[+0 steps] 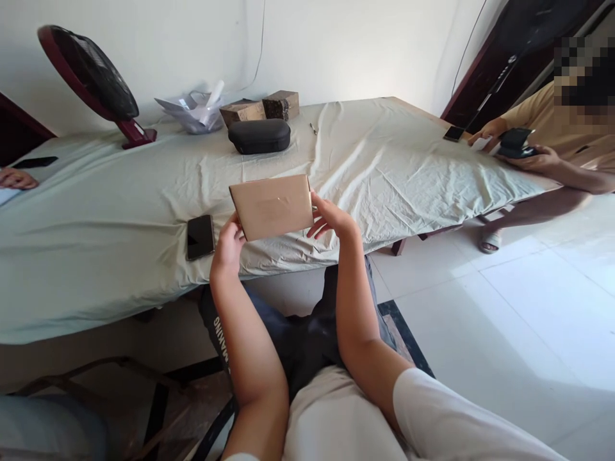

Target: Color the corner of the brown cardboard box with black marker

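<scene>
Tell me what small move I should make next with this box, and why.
Perhaps turn the cardboard box to look at another side: one broad face is toward you, its back is hidden, and your left hand and right hand are at opposite ends of it.

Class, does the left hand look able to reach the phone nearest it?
Probably yes: the phone lies near the left hand with nothing visible between, though that hand holds the cardboard box.
</scene>
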The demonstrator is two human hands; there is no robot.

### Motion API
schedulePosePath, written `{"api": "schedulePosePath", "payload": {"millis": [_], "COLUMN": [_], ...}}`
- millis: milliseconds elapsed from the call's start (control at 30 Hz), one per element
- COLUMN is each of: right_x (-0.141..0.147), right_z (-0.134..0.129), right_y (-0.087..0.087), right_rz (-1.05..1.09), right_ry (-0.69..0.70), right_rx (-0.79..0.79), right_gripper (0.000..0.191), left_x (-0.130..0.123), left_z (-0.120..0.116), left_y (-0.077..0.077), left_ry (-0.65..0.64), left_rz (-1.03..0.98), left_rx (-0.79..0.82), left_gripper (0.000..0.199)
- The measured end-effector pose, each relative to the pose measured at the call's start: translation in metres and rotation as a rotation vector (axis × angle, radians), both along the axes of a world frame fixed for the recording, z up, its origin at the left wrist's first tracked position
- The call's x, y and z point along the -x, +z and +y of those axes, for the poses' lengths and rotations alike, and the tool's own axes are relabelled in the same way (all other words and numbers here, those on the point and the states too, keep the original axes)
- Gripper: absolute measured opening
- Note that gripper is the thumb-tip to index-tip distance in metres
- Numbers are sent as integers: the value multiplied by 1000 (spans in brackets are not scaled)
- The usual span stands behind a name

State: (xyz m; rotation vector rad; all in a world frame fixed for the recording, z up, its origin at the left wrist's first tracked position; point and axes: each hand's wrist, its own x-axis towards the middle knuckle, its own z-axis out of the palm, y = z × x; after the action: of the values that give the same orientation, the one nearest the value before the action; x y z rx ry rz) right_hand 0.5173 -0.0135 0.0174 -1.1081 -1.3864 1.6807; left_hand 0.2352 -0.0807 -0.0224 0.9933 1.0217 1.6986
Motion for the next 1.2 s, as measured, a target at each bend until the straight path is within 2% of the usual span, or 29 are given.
{"api": "schedulePosePath", "payload": {"millis": [133,267,333,467,567,667,767,833,967,1033,1100,1200], "right_x": [-2,3,6,12,14,21,31,36,41,40,38,36], "right_z": [14,1,-11,-30,-36,-40,-47,-53,-64,-68,-68,-64], "right_y": [16,29,28,13,4,4,9,14,22,24,25,23], "right_rz": [-20,-47,-63,25,40,9,21,16,15,13,17,25], "right_ry": [23,-34,-64,-75,-51,-87,-205,-240,-62,-7,-11,-119], "right_rx": [-12,-45,-41,-55,-76,-124,-268,-381,-488,-500,-514,-517], "right_gripper": [89,99,98,92,86,78,68,72,88,88,82,59], "left_x": [1,-7,-12,-15,-10,-1,4,3,-9,-15,-20,-21], "left_z": [8,6,2,-7,-15,-21,-24,-23,-17,-15,-15,-16], "left_y": [8,9,6,-2,-6,-5,-8,-13,-28,-32,-32,-28], "left_ry": [4,20,33,82,128,145,24,-94,-301,-333,-305,-249], "left_rz": [-16,-19,-18,-2,-28,-80,-113,-184,-378,-429,-454,-476], "left_rx": [4,-13,-21,-29,-20,3,66,161,253,235,223,212], "left_gripper": [26,32,34,42,45,52,71,70,65,70,74,71]}}
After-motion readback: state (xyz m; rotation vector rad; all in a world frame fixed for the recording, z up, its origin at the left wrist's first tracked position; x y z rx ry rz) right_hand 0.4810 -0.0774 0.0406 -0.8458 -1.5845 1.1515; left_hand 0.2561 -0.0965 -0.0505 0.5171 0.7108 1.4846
